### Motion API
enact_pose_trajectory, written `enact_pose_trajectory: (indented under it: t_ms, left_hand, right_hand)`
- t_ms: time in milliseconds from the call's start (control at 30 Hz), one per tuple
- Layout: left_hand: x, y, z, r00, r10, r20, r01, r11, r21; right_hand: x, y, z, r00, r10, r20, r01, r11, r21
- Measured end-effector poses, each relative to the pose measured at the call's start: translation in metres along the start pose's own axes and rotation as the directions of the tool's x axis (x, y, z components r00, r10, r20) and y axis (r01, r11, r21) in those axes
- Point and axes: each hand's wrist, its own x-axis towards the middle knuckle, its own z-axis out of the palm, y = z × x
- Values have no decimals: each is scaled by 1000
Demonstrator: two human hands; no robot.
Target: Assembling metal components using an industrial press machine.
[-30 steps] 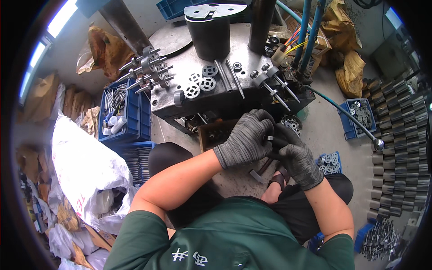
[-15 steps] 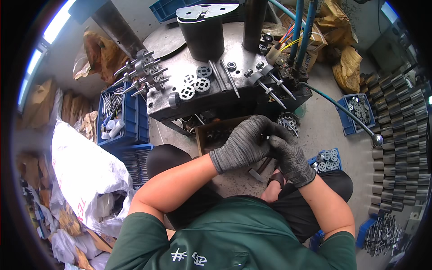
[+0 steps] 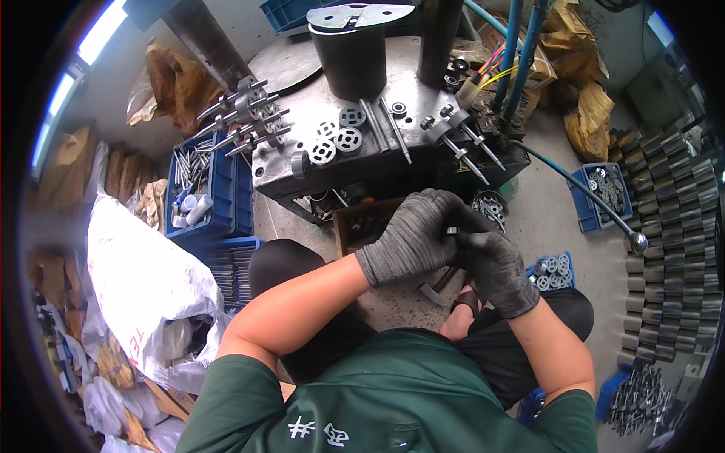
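Observation:
My left hand [image 3: 411, 235] and my right hand [image 3: 497, 266], both in grey knit gloves, meet in front of the workbench's near edge. Their fingers close around a small metal piece [image 3: 452, 230]; only a bit of its shiny edge shows, and the gloves cover the rest. Beyond them on the metal bench [image 3: 294, 109] lie slotted grey discs [image 3: 348, 140], a thin shaft [image 3: 396, 130], a small bearing [image 3: 398, 109] and shafts with round cores [image 3: 462, 149]. More cored shafts [image 3: 245, 113] stick out at the bench's left corner.
A black cylinder [image 3: 349, 64] stands on the bench. Blue crates [image 3: 245, 200] of rods and a white sack [image 3: 143, 279] are at left. To the right are a ball-ended lever [image 3: 638, 242], a crate of discs [image 3: 581, 196] and stacked metal cylinders [image 3: 672, 264]. A hammer [image 3: 432, 294] lies below my hands.
My right hand has shifted slightly down and right, and its fingers have turned, baring more of the small metal piece. The view has tilted a little, so the bench sits slightly lower and further right.

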Motion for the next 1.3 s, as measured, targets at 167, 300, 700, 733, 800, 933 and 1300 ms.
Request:
enact_pose_trajectory:
  t_ms: [167, 300, 700, 733, 800, 933, 1300]
  left_hand:
    - [5, -1, -7, 994, 63, -92, -59, 997, 44]
    - [-1, -12, 0, 995, 7, -104, -7, 1000, 2]
    - [2, -13, -4, 995, 45, -85, -36, 994, 100]
    - [2, -14, -3, 995, 36, -96, -27, 996, 88]
    - [1, -14, 0, 994, 30, -104, -22, 997, 75]
    - [4, 2, 3, 999, -31, -40, 29, 998, -53]
    - [-1, -18, 11, 999, -29, 17, 27, 992, 122]
  right_hand:
    - [-13, -12, -17, 948, -288, -139, 222, 905, -363]
    - [-4, -9, -12, 947, -247, -204, 192, 948, -255]
    - [-6, -15, -14, 981, -135, -136, 114, 982, -152]
    - [-5, -18, -16, 969, -203, -140, 180, 970, -162]
    - [-5, -18, -19, 951, -273, -147, 247, 954, -172]
    - [1, -2, -13, 977, -48, -210, 30, 996, -86]
    - [-5, -3, -21, 971, -144, -190, 102, 971, -217]
